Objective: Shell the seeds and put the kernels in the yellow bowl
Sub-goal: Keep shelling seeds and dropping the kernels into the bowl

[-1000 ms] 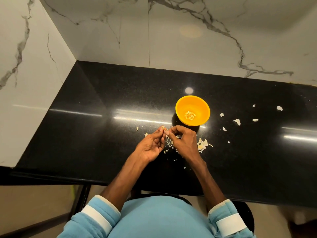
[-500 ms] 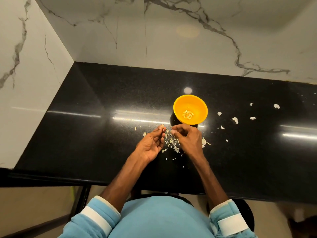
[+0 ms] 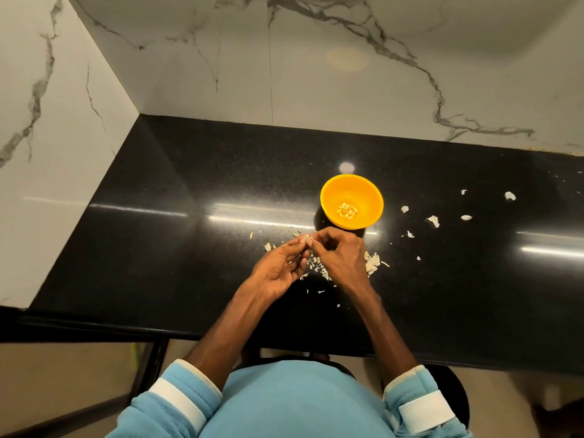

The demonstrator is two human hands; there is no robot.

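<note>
Both hands meet just before the yellow bowl (image 3: 351, 201): left hand (image 3: 279, 267) and right hand (image 3: 339, 256) pinch one pale seed (image 3: 306, 239) above shell scraps (image 3: 373, 263) on the black desk (image 3: 189, 216).

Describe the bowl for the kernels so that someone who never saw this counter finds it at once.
Find the black counter under the marble wall. Near its middle, just beyond the left hand and the right hand, stands a small yellow bowl holding pale kernels. Everything around it is only flat, whitish shell scraps.
</note>
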